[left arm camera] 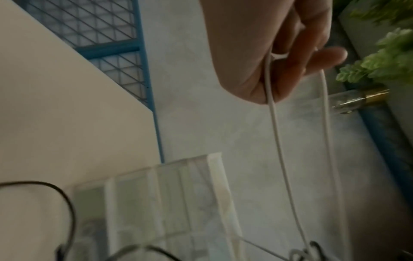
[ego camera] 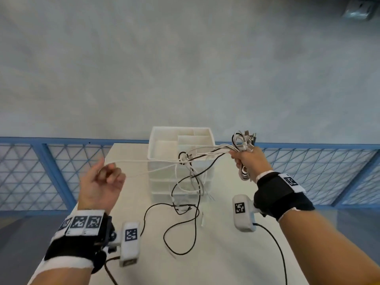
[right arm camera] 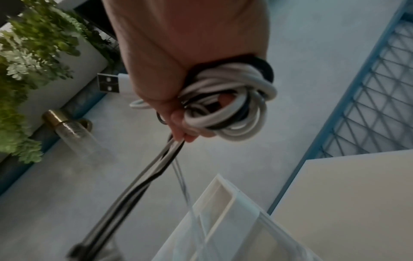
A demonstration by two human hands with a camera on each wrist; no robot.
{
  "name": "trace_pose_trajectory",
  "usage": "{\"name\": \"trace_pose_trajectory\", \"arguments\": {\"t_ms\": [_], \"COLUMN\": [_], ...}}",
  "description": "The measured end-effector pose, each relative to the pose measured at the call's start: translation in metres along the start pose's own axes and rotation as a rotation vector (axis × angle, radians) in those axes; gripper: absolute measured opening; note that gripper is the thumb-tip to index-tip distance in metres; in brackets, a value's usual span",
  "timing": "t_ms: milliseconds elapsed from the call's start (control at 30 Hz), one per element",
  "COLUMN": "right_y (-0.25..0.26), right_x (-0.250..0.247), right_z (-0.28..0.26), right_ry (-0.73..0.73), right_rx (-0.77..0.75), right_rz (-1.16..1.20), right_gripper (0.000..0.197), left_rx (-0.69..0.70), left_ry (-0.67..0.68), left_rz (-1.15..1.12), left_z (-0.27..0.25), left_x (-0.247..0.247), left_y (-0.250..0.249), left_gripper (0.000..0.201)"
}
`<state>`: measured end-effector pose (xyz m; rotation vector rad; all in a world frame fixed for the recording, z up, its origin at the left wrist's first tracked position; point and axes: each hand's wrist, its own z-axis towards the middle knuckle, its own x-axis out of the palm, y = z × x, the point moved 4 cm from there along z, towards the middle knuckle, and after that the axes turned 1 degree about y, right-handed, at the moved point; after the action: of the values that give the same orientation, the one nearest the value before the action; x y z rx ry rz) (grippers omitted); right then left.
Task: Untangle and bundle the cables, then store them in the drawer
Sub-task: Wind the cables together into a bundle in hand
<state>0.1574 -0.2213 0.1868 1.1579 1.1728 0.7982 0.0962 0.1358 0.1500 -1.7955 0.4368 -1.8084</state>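
Pale table before blue mesh railing; left hand pinching white cable, right hand clutching coiled cables.

Head view is evenly bright with stretched edges; both wrist views are dim, soft and motion-blurred.

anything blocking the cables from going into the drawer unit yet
Yes: a knot still ties the white cable pinched by the left hand to the coils gripped by the right hand, hanging before the drawer unit, whose drawers look closed.
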Motion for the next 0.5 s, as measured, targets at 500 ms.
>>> {"name": "trace_pose_trajectory", "arguments": {"t_ms": [500], "right_y": [0.078], "right_x": [0.01], "right_z": [-0.048], "right_ry": [0.346], "right_rx": [-0.346], "right_rz": [0.049], "right_gripper": [0.024], "left_rx": [0.011], "left_ry": [0.464], "left_rz": [1.4], "left_z": [0.006], "left_x": [0.081], "left_y": [0.069], "left_gripper": [0.029]}}
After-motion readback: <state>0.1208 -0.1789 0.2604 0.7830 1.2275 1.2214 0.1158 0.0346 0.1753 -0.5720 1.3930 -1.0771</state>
